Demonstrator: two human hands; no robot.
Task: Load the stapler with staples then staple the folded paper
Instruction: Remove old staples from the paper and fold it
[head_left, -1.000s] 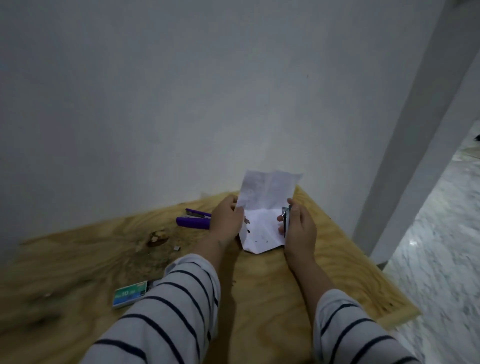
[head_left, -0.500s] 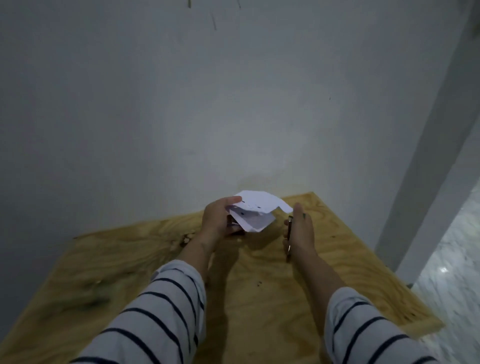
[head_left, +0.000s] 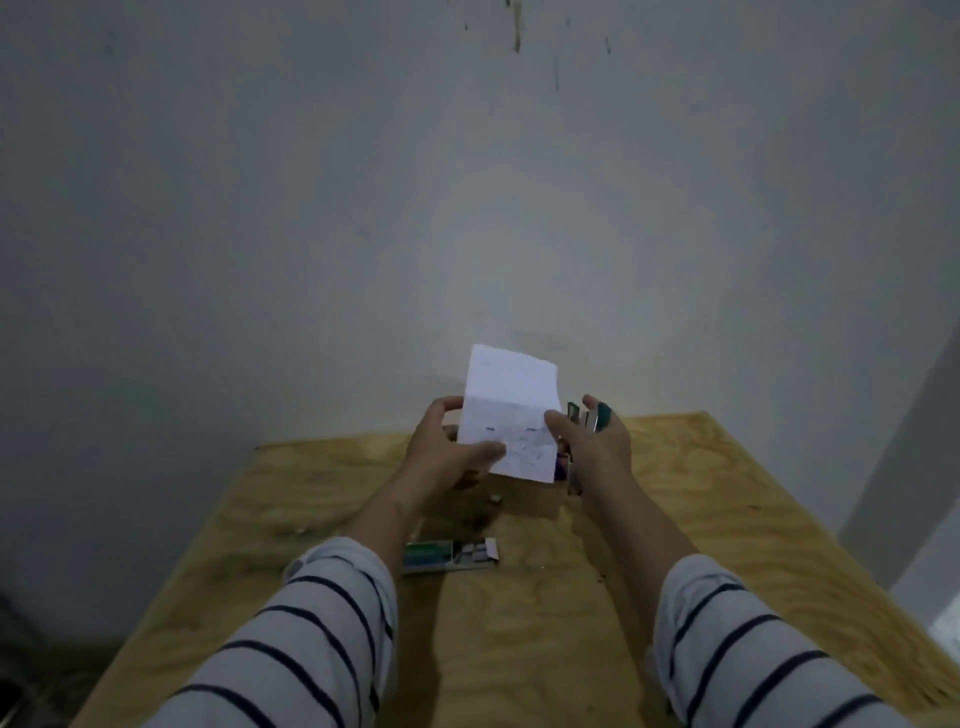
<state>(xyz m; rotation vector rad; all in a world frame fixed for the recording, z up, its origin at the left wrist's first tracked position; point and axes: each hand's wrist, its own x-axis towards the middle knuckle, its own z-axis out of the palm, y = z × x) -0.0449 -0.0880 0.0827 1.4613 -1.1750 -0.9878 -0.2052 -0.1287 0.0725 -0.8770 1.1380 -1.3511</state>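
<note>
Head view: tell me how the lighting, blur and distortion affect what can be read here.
Head view: dim and greyish, with a soft bright patch on the wall above the paper; motion blur smears the stapler in the right hand and the staple box; the left hand is softly blurred too; wide-angle bending splays the table edges.

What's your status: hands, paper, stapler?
Left hand holds folded paper upright. Right hand grips stapler beside it. Staple box open on table.
</note>
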